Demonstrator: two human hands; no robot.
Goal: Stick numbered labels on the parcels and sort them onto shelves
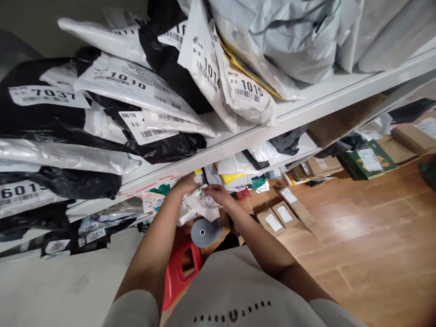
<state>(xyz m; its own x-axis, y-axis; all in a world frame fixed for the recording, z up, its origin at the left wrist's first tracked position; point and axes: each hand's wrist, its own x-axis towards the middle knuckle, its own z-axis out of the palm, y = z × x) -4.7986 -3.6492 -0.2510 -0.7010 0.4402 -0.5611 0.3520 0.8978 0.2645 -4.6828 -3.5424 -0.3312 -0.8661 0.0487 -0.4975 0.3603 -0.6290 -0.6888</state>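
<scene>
A small white plastic mailer (pixel 200 203) with printed labels is held in front of my body, below the edge of the upper shelf. My left hand (pixel 188 185) grips its left upper side; the fingers are partly hidden by the mailer. Thumb and fingers of my right hand (pixel 220 194) pinch its upper right part. Just under the mailer is a grey round object (pixel 201 240) with a small dark spot in its middle. Close to my left hand, a teal and white parcel (pixel 158 200) marked 7014 lies on a lower shelf.
The white upper shelf (pixel 289 111) bears several labelled black and white mailers (pixel 126 81). Lower shelves hold more parcels (pixel 235 165). A red plastic stool (pixel 179 268) stands near my legs. Cardboard boxes (pixel 272 220) lie on the brown tiled floor (pixel 357 236), right.
</scene>
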